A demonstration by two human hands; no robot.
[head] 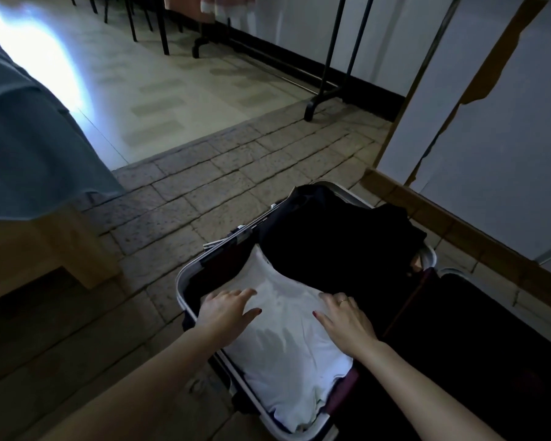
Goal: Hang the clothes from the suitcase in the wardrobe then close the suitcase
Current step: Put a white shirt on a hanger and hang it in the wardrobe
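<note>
Head view shows no readable writing or brand anywhere. On the stone floor lies an open suitcase [185, 281], its right half dark and cut off by the frame edge. A folded white garment [287, 351] fills the near compartment; a black garment [341, 246] lies heaped beyond it, its folds lost in shadow. Left hand [226, 313] and right hand [344, 323] rest flat on the white garment, fingers straight and slightly spread, clamped on nothing. A clothes rack [328, 58] stands by the wall, its top cut off.
</note>
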